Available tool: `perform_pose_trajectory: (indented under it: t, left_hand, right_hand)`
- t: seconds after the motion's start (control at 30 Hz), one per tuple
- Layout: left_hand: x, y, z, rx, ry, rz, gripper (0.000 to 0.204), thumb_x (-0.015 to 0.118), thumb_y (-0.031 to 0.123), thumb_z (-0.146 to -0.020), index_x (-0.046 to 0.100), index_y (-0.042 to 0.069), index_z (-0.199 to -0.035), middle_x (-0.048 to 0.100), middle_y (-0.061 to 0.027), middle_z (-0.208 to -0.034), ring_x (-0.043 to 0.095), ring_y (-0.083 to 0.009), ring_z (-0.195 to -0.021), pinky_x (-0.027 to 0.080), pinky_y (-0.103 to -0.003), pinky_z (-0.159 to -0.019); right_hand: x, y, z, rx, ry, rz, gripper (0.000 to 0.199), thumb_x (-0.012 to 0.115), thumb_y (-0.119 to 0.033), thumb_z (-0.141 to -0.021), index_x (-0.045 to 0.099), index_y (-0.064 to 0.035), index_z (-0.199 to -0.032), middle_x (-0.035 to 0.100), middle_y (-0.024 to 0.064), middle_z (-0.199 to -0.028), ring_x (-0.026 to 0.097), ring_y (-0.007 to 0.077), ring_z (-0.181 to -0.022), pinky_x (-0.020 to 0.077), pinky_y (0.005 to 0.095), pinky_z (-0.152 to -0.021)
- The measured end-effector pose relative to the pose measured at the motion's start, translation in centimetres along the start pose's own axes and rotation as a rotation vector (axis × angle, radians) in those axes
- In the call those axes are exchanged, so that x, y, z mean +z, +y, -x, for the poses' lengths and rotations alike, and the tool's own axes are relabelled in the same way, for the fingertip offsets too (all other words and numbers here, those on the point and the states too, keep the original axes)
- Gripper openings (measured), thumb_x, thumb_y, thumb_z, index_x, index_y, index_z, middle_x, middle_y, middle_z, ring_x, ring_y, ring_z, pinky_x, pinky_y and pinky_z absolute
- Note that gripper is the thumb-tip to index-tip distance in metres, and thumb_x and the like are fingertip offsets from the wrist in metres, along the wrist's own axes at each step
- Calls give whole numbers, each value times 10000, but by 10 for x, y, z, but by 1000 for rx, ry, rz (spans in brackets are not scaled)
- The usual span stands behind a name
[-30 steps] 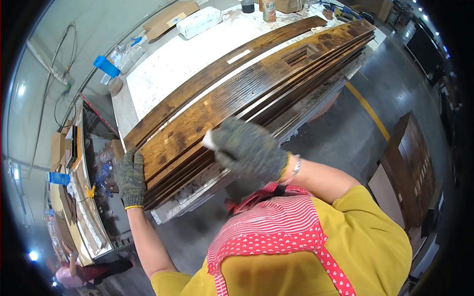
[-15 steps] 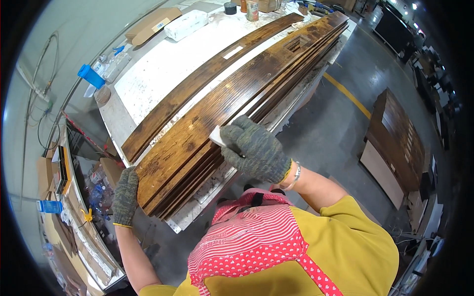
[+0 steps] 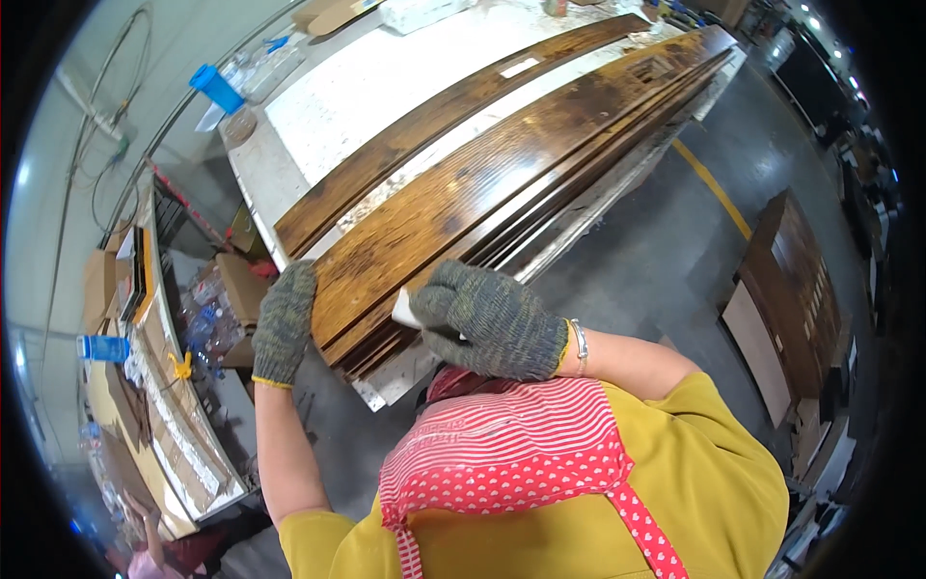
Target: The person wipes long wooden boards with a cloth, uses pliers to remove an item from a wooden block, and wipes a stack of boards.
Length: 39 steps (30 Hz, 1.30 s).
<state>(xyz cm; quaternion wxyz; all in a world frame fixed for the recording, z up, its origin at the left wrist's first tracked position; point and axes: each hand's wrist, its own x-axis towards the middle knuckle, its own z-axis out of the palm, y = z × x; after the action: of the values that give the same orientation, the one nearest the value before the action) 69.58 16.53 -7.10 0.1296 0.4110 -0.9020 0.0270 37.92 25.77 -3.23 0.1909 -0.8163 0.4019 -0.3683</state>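
A long brown wooden board (image 3: 434,207) with a streaky, shiny grain lies on top of a stack of similar boards at the table's near side. My left hand (image 3: 285,323), in a grey-green knitted glove, is closed around the left end of the top board; its fingertips are partly hidden. My right hand (image 3: 492,323), gloved alike, pinches a small white block (image 3: 405,309) against the near long edge of the board, close to the left end. Behind the stack, a second long brown board (image 3: 424,121) lies alone on the white tabletop (image 3: 357,106).
A blue cup (image 3: 216,89) stands at the table's far left corner. To the left is a shelf (image 3: 193,454) with cardboard, plastic bottles and a yellow clip. Dark panels (image 3: 786,299) lean on the floor to the right. Another person's hand (image 3: 145,511) shows at lower left.
My right hand has slid the white block along the board's near edge toward the left end. My left hand stays at that end. The whole view has shifted.
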Motion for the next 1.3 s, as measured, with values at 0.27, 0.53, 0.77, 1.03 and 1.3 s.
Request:
perform_pose_trajectory:
  t: [0.27, 0.53, 0.77, 1.03, 1.3]
  left_hand:
    - [1, -16, -2, 152, 1, 169, 443, 469, 36, -900, 519, 52, -1340, 552, -152, -1339, 545, -306, -1208, 439, -378, -1024]
    - [6, -12, -6, 144, 16, 97, 416, 474, 69, -914, 522, 53, -1328, 568, -183, -1308, 574, -338, -1165, 459, -403, -999]
    - [18, -19, -3, 189, 76, 92, 449, 457, 50, -922, 491, 61, -1369, 543, -169, -1345, 552, -321, -1198, 437, -392, -1027]
    - [10, -22, 8, 89, 20, 193, 460, 453, 17, -909, 510, 65, -1363, 541, -126, -1369, 526, -291, -1244, 416, -361, -1060]
    - [-69, 94, -26, -101, 272, 84, 375, 666, 268, -861, 633, 82, -1185, 604, -160, -1210, 571, -342, -1097, 449, -429, -953]
  right_hand:
    - [-20, -3, -30, -100, -60, 113, 402, 748, -147, -757, 640, -64, -1135, 618, 135, -1039, 630, 314, -921, 540, 379, -783]
    - [38, -35, -69, -360, -261, 368, 264, 663, -117, -762, 653, -64, -1020, 631, 114, -1017, 650, 268, -897, 536, 399, -812]
    - [-38, 1, -43, -213, -241, 579, 166, 699, -130, -795, 666, -77, -949, 631, 110, -980, 650, 247, -869, 545, 384, -747]
    - [-150, 62, 7, 58, -63, 752, 350, 715, 10, -748, 657, -49, -1088, 625, 151, -1068, 617, 356, -963, 515, 393, -852]
    - [-152, 57, -30, -57, 190, 300, 249, 672, -46, -872, 654, -11, -1118, 636, 84, -988, 604, 177, -885, 507, 299, -794]
